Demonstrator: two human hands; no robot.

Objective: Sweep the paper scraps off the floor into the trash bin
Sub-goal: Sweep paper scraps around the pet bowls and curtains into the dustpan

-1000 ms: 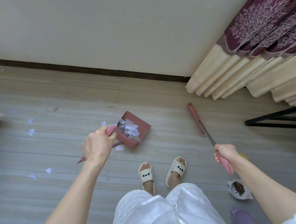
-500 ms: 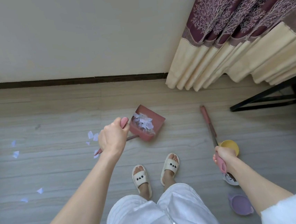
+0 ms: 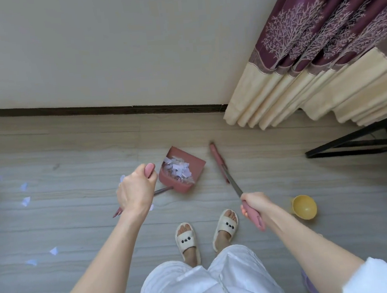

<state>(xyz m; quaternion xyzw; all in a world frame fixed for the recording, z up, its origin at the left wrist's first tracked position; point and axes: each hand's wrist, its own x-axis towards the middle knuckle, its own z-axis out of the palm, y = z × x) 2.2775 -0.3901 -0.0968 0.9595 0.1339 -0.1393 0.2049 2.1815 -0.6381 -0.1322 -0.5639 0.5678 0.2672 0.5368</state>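
My left hand (image 3: 136,189) grips the pink handle of a long-handled pink dustpan (image 3: 190,164), which holds a heap of white paper scraps (image 3: 178,169) just ahead of my feet. My right hand (image 3: 256,205) grips the pink handle of a broom (image 3: 220,161) whose head points toward the wall, to the right of the dustpan. Several loose paper scraps (image 3: 25,201) lie scattered on the grey floor at the left. No trash bin is in view.
A yellow cup (image 3: 304,206) lies on the floor to the right of my right hand. A black furniture frame (image 3: 352,140) and a purple-and-cream curtain (image 3: 311,83) stand at the right. The wall with a dark baseboard (image 3: 89,110) runs ahead.
My view has turned, shifting the dustpan, curtain and cup in frame. The broom has swung in closer to the dustpan. Both hands keep their grips.
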